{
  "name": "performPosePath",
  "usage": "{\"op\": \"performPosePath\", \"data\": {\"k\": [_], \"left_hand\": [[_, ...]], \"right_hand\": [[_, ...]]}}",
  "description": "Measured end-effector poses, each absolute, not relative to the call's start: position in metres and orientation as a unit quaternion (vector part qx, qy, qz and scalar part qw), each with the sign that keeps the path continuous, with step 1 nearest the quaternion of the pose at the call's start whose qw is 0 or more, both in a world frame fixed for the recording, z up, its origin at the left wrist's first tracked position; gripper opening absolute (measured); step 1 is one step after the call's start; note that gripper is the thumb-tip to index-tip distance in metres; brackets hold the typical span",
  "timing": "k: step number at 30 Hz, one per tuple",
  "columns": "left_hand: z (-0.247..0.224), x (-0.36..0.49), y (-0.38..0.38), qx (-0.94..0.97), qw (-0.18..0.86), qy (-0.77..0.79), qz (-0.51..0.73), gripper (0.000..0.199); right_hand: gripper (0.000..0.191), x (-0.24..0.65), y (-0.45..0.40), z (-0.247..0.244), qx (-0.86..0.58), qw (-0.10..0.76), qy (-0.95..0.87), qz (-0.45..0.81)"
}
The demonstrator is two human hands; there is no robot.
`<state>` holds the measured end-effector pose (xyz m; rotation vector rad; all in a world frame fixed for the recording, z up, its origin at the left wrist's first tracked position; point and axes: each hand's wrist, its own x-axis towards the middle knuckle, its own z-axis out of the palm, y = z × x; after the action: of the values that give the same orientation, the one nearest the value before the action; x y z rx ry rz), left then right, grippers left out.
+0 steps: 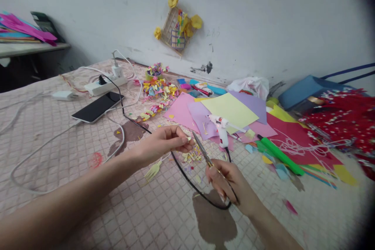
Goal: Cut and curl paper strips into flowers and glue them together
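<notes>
Currently, the left hand (175, 139) pinches a small pale paper piece (189, 139) between thumb and fingertips, above the table (140, 211). The right hand (224, 179) is closed around the handles of the scissors (203, 151) — blades angled up toward the left hand, their tips just beside the paper piece. Small paper scraps (192, 155) lie below, between the hands. A pale plastic fork (152, 171) rests on the cloth near the left hand. Beyond the scissors, the white glue gun (220, 127) stands before overlapping colored sheets (231, 110); its black cord (190, 183) loops beneath both hands. Right of it lies a green marker (279, 155) — left, a phone (98, 107) beside a power strip (105, 85).
</notes>
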<state>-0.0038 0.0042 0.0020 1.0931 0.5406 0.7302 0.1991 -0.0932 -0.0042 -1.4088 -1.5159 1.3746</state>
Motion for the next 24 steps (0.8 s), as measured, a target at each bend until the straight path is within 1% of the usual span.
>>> {"op": "performPosePath", "data": {"k": [4, 8, 11, 15, 17, 20, 24], "left_hand": [[0.006, -0.008, 0.011, 0.500, 0.743, 0.262, 0.358, 0.022], [0.013, -0.017, 0.018, 0.539, 0.708, 0.277, 0.361, 0.020], [0.018, -0.026, 0.026, 0.626, 0.607, 0.332, 0.359, 0.017], [0.015, -0.032, 0.035, 0.785, 0.377, 0.402, 0.285, 0.014], [0.009, -0.031, 0.038, 0.826, 0.289, 0.413, 0.253, 0.016], [0.002, -0.028, 0.043, 0.858, 0.222, 0.413, 0.211, 0.018], [-0.005, -0.026, 0.049, 0.871, 0.204, 0.405, 0.190, 0.017]], "right_hand": [[0.047, 0.201, -0.093, 0.001, -0.528, 0.326, -0.586, 0.521], [0.050, 0.201, -0.090, 0.007, -0.527, 0.335, -0.591, 0.511], [0.052, 0.204, -0.087, 0.008, -0.540, 0.355, -0.569, 0.509], [0.049, 0.207, -0.085, 0.002, -0.545, 0.363, -0.554, 0.514], [0.046, 0.209, -0.085, -0.002, -0.536, 0.360, -0.561, 0.517], [0.042, 0.211, -0.085, -0.006, -0.523, 0.359, -0.572, 0.520], [0.042, 0.212, -0.085, -0.003, -0.524, 0.360, -0.574, 0.516]]}}
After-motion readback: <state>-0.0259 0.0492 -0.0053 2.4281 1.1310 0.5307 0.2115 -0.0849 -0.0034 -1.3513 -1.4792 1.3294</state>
